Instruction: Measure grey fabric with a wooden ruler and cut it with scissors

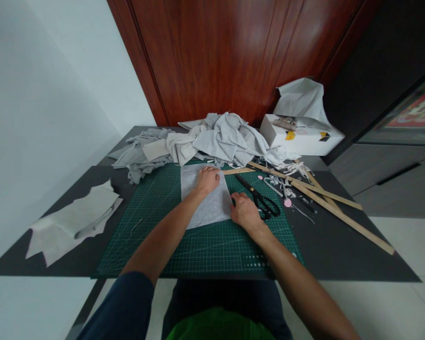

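Observation:
A light grey piece of cloth (207,208) lies flat on the green cutting mat (205,255). My left hand (208,180) rests on the upper part of the cloth, its fingers bent and close together. At the cloth's right edge is my right hand (244,209), fingers curled, with the thumb and index finger near the fabric; whether they pinch it is too small to tell. Black scissors (258,196) lie just right of my right hand, blades pointing up and left. A wooden ruler (239,171) lies beyond the cloth.
Heaped grey fabric (226,139) runs along the back of the dark table (340,241). Folded pale cloth (78,217) lies at the left. Long wooden strips (343,218) cross at the right, near cords and small tools. A white box (301,139) stands at the back right.

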Tool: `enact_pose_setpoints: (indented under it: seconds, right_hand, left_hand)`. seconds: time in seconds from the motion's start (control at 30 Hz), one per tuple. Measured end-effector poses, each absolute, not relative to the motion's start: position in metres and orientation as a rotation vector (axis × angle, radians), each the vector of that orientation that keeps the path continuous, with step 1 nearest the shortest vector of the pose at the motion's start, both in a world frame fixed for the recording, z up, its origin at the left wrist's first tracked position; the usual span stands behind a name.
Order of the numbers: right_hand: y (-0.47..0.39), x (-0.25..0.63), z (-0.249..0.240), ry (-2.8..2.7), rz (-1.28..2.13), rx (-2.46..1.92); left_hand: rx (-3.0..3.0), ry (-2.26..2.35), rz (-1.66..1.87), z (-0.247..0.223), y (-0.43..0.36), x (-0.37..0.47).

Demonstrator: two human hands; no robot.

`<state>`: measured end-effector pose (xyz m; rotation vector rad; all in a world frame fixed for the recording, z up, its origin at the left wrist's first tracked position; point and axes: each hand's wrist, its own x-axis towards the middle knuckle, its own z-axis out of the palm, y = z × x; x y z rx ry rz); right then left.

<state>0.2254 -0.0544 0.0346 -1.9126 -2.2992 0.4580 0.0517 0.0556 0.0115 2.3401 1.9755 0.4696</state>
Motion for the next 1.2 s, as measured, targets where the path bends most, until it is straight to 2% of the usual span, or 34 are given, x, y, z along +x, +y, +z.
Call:
enact_pose_setpoints:
  seconds: [0.33,0.53,0.77,0.97,1.2]
  right_hand:
    - [-0.057,0.241,0.033,-2.446,0.430,-1.801]
    - [-0.058,0.241,0.033,-2.478,0.409,-1.753]
    - [-0.052,0.235,0.023,-2.484,0.339,-1.686]
    - [-0.046,0.243,0.018,-2.414,0.327,-1.584]
    - [-0.044,0.299,0.034,-2.240,0.220,-1.939]
  left_hand:
    - [2.327,2.005,0.492,0.017,0.054,0.046]
    - [2.286,2.065,0.301,0.016,0.056,0.039]
    - [2.195,2.208,0.271,0.011,0.055,0.031]
    - [2.327,2.095,0.306,0.017,0.019,0.048]
    - [2.398,1.924,0.267,0.009,-0.036,0.069]
